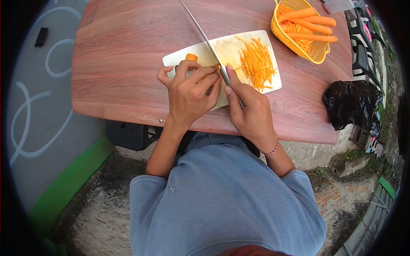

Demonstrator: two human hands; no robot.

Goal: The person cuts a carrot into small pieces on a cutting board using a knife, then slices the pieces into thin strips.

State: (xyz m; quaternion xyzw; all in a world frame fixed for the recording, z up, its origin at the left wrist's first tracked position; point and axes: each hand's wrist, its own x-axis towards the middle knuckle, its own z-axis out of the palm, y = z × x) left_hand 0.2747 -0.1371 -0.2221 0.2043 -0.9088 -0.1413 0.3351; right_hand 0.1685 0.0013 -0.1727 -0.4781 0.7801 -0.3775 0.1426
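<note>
Carrot (191, 57) is being held on a white cutting board (228, 42) beneath the left hand (191, 91), whose bent fingers are being arched over it; an orange end is being left exposed beyond the knuckles, while the rest is being mostly hidden. A long knife (216, 55) is being gripped in the right hand (252, 104), its handle being enclosed by the palm and curled fingers. The blade is being pointed away from the body, past the board's far edge, just beside the left fingertips; whether these are being touched cannot be told. On the board's right side, a loose pile of carrot strips (258, 66) is being held. The board is being supported by a reddish wooden table (128, 55). Near its far right corner, long whole carrots (309, 26) are being held in a yellow basket (314, 55), with the rim being overhung by some ends. A bracelet (272, 147) is being worn on the right wrist.
</note>
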